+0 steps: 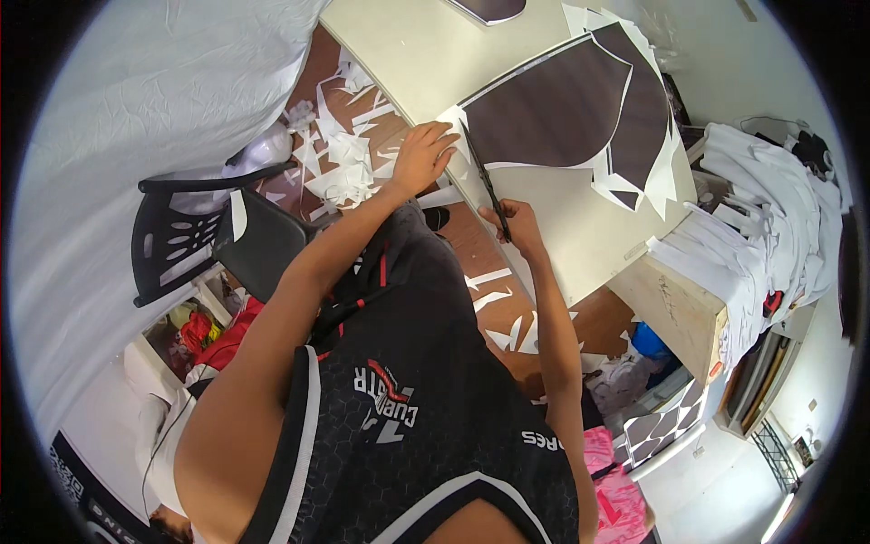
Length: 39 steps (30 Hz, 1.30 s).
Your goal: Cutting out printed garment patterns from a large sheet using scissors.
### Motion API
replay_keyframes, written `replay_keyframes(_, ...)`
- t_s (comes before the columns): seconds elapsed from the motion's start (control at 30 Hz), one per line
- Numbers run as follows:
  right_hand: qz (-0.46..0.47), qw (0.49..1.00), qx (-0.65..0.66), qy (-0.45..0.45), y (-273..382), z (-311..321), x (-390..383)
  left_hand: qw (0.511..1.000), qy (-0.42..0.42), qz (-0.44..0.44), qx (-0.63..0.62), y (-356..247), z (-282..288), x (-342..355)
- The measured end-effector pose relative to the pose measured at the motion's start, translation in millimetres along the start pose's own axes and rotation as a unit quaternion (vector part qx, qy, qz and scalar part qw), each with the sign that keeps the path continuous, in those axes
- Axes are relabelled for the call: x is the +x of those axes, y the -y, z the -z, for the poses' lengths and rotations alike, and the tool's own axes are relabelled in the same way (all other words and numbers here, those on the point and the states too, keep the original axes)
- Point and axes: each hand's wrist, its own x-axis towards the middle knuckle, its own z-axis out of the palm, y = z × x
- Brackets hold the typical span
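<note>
My left hand point(422, 156) grips the white paper margin point(457, 118) of a dark printed sheet point(535, 109) at the table's near edge, its fingers bent over the paper. My right hand point(518, 224) is closed round long black scissors point(485, 177), whose blades point up toward that margin, just right of my left fingers. The sheet lies on the pale table point(408, 54), with curved dark shapes edged in white and loose white trimmings along its right side. Whether the blades are cutting at this instant I cannot make out.
A black plastic chair point(258, 245) stands at left beside a white sheet hanging point(154, 91). White scraps point(349, 159) litter the wooden floor. At right, piled white fabric point(761, 218) rests on a wooden unit point(666, 304). Another dark piece point(487, 9) lies at the table's top.
</note>
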Motion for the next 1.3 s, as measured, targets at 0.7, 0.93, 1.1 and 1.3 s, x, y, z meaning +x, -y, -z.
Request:
replay_keyframes(0.7,0.019,0.999,-0.042,-0.007,28,-9,17,0.999,0.047,-0.013,0.013,1,16,6)
replay_keyframes(0.93,0.026,0.996,-0.077,-0.039,8,-17,5,0.995,0.035,0.088,0.017,12,48,11)
replay_keyframes(1.1,0.052,0.998,-0.015,-0.027,14,-27,-24,0.992,0.039,0.098,0.069,24,55,30)
replay_keyframes(1.3,0.062,0.995,0.045,-0.057,-1,-43,-37,0.987,0.026,0.140,-0.071,35,28,84)
